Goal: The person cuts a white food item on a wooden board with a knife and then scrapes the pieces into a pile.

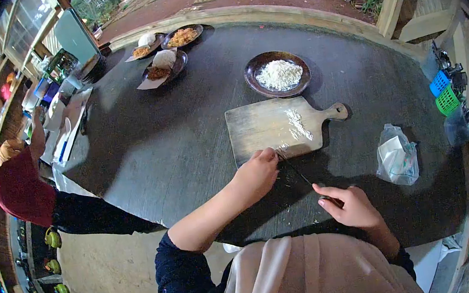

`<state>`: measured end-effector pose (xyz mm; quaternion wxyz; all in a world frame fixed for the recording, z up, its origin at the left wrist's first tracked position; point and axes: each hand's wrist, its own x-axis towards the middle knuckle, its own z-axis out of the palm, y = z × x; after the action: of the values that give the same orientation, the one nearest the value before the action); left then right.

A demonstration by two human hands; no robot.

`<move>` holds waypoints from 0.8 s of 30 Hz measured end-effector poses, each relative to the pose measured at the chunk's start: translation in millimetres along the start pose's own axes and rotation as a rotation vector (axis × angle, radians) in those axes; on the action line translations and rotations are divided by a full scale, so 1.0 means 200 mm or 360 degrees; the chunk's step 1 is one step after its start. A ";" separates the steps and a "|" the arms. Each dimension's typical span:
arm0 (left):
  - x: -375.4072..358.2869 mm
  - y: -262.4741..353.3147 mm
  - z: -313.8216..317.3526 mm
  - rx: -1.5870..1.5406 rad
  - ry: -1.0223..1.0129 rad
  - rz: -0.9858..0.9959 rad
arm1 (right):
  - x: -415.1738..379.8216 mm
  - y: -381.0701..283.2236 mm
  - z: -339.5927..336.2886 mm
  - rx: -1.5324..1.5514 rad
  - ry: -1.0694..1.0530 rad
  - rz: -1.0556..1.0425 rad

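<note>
My right hand [348, 205] is closed round the handle of a knife, its dark blade [297, 171] slanting up and left to the near edge of a wooden cutting board [255, 126]. At the blade's far end, my left hand [258, 174] has its fingers curled together; whatever they pinch is hidden. White shreds [297, 126] lie on the right half of the board, and small crumbs are scattered below it. Just behind the board, a dark round plate [251, 80] carries a heap of white shreds [279, 75].
A clear plastic bag [406, 167] with a white block stands at the right. Dark plates with food, including a plate of orange-brown food [182, 37], sit at the back left. Blue [439, 82] and green baskets [447, 100] line the right edge. A person [24, 187] stands at the left.
</note>
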<state>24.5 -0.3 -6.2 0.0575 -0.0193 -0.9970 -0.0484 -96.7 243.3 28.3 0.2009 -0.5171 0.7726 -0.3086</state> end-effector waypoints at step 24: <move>0.01 -0.01 -0.04 -0.0471 -0.0032 -0.0209 | -0.01 0.03 0.00 -0.0085 0.0015 -0.0018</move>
<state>23.9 -2.3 1.6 0.0409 0.0372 -0.9786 -0.1982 -98.7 246.8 24.4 0.1818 -0.5253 0.7785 -0.2914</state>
